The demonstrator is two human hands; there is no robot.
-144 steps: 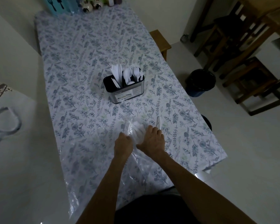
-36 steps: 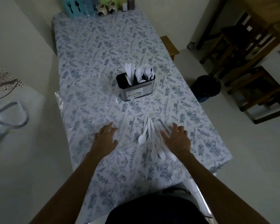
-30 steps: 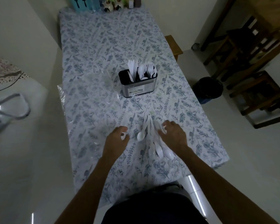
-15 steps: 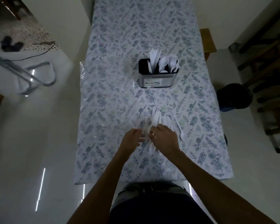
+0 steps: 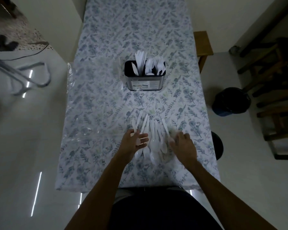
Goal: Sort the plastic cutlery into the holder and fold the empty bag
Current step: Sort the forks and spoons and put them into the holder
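A pile of white plastic cutlery, spoons and forks, lies fanned out on the floral tablecloth near the front edge. My left hand is at the pile's left side, palm turned up, holding a few pieces whose handles stick out past my thumb. My right hand is at the pile's right side, its blurred fingertips touching a spoon. The dark metal holder stands at mid table with knives on its left and spoons and forks on its right. The clear empty bag lies flat on the table's left half.
A black bin and dark wooden chairs stand on the floor to the right. A wooden stool is by the table's right edge, a round black stool nearer me. A metal frame lies on the floor at left.
Half a second ago both hands met over the pile. My left hand has turned palm up with a few pieces in it, and my right hand has moved to the pile's right side.
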